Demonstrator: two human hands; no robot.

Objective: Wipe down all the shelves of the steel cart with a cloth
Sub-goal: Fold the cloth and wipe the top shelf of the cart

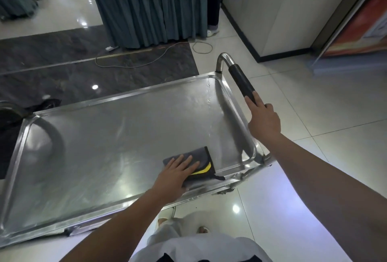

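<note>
Head view: left hand (pixel 178 175) flat, fingers straight, pressing grey cloth (pixel 201 161) onto top shelf (pixel 104 136); right hand (pixel 264 118) wraps cart handle (pixel 240 79).

The cloth (pixel 204 162) lies on the cart's top shelf (pixel 104 146), near its front right corner, under the flat left hand (pixel 178 172). The right hand (pixel 263 118) rests on the handle (pixel 240 79) at the cart's right end. Behind the cart stand skirted tables (pixel 150 4), with a cable (pixel 134 63) on the floor between.
</note>
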